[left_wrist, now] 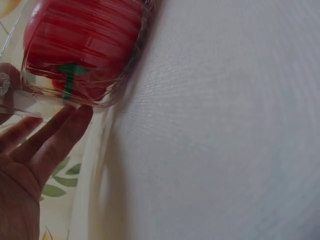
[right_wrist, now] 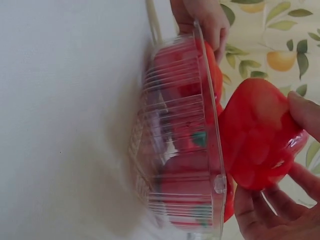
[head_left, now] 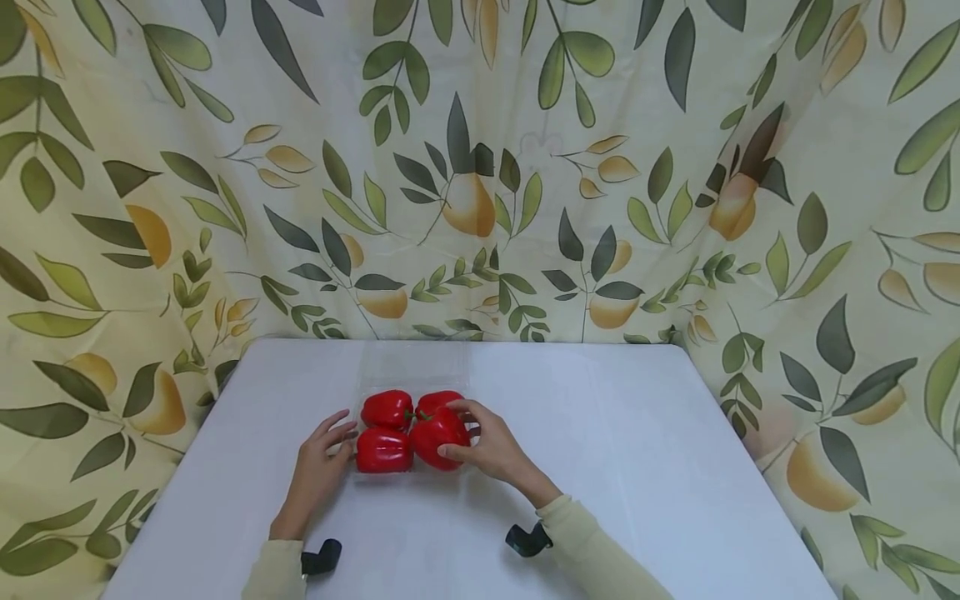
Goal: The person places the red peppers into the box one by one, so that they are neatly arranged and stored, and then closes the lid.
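One table (head_left: 637, 433), white, its far corners rounded; the far edge is seen at full width, and the near part is cut off at the bottom of the head view. A fine surface texture is shown in the left wrist view. One cloth (head_left: 540, 275), cream-coloured, hung behind the table and along both its sides, with soft folds. Printed upon it are leaves (head_left: 678, 58) in green and dark grey, rounded fruit (head_left: 821, 471) in yellow-orange, and tan-leaved sprigs (head_left: 288, 158). Portions of it are also seen in both wrist views.
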A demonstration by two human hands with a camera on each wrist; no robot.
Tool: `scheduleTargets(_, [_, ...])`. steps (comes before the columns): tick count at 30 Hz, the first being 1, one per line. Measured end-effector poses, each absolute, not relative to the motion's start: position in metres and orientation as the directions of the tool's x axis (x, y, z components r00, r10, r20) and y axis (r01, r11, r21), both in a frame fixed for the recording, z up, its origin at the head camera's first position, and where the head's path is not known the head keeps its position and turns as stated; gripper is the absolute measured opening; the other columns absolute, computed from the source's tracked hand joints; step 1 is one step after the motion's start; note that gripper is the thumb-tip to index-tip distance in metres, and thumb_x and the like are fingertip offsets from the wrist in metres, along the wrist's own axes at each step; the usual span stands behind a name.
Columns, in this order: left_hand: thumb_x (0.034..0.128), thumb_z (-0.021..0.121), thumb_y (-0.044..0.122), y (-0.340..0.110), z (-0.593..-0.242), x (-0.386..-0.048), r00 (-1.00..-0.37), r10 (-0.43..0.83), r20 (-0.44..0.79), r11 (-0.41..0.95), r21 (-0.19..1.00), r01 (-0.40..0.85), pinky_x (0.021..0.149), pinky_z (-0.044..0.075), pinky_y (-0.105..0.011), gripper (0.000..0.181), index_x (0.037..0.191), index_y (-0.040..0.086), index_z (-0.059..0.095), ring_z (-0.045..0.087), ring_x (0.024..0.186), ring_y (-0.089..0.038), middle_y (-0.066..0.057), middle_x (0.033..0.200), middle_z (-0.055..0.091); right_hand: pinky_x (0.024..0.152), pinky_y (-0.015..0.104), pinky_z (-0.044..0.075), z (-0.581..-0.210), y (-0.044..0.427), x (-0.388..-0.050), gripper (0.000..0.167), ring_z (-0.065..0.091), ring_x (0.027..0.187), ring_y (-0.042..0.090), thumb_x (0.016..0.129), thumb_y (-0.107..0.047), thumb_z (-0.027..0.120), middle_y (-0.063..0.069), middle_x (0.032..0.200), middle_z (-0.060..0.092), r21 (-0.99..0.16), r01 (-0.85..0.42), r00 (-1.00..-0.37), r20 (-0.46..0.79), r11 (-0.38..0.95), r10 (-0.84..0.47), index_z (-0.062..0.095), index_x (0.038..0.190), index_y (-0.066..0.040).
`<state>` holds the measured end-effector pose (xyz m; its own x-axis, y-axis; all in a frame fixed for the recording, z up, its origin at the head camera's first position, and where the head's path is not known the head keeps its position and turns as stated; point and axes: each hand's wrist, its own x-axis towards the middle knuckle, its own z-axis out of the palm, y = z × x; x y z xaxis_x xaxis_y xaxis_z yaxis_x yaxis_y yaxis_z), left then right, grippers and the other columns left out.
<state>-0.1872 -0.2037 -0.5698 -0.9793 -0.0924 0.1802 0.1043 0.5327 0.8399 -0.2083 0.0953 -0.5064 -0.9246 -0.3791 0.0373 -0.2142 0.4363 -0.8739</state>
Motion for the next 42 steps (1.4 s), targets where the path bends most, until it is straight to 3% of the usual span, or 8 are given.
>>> scheduleTargets(6, [0.0948, 0.06, 0.012, -0.205, -0.569, -0.189, -0.982, -0.089, 0.169, 0.525, 0.845, 0.099, 0.088, 0.059, -0.035, 0.037, 0.132, 0.011, 0.062, 0.064, 0.119, -0.028, -0.006, 0.145, 0.052, 0.084, 0.032, 0.059, -0.506, 0.094, -0.209, 0.061, 0.056, 0.113, 0.021, 0.078, -0.027, 0.081, 0.002, 0.129, 0.059, -0.833, -0.27, -0.917, 0.069, 0.484, -0.393, 0.055, 0.133, -0.021])
scheduleTargets(20, [0.095, 0.059, 0.012, -0.206, -0.568, -0.188, -0.982, -0.085, 0.168, 0.524, 0.846, 0.099, 0.088, 0.059, -0.034, 0.037, 0.131, 0.009, 0.062, 0.064, 0.119, -0.029, -0.008, 0.143, 0.054, 0.082, 0.033, 0.06, -0.515, 0.094, -0.21, 0.061, 0.054, 0.113, 0.022, 0.08, -0.026, 0.081, 0.003, 0.133, 0.058, -0.808, -0.26, -0.913, 0.027, 0.529, -0.407, 0.055, 0.135, -0.024])
scheduleTargets(28, [0.0948, 0.06, 0.012, -0.206, -0.568, -0.189, -0.982, -0.085, 0.166, 0.522, 0.847, 0.098, 0.087, 0.059, -0.034, 0.035, 0.13, 0.01, 0.063, 0.064, 0.12, -0.028, -0.007, 0.145, 0.052, 0.092, 0.043, 0.059, -0.516, 0.092, -0.208, 0.063, 0.051, 0.127, 0.027, 0.08, -0.021, 0.081, 0.004, 0.14, 0.055, -0.781, -0.319, -0.895, 0.062, 0.536, -0.443, 0.053, 0.136, -0.024])
scheduleTargets(36, [0.0949, 0.06, 0.012, -0.206, -0.567, -0.19, -0.981, -0.079, 0.177, 0.517, 0.848, 0.112, 0.087, 0.059, -0.034, 0.036, 0.131, 0.009, 0.063, 0.064, 0.119, -0.028, -0.008, 0.145, 0.053, 0.095, 0.04, 0.058, -0.521, 0.09, -0.21, 0.06, 0.052, 0.128, 0.023, 0.078, -0.022, 0.082, 0.001, 0.137, 0.056, -0.681, -0.456, -0.858, 0.163, 0.573, -0.488, 0.055, 0.132, -0.022])
scheduleTargets(42, [0.0952, 0.06, 0.012, -0.206, -0.568, -0.189, -0.982, -0.08, 0.172, 0.522, 0.846, 0.106, 0.088, 0.059, -0.035, 0.037, 0.132, 0.01, 0.062, 0.064, 0.119, -0.028, -0.008, 0.144, 0.053, 0.096, 0.041, 0.057, -0.523, 0.088, -0.208, 0.06, 0.051, 0.128, 0.022, 0.078, -0.023, 0.082, 0.0, 0.136, 0.056, -0.669, -0.459, -0.856, 0.156, 0.585, -0.493, 0.055, 0.132, -0.022])
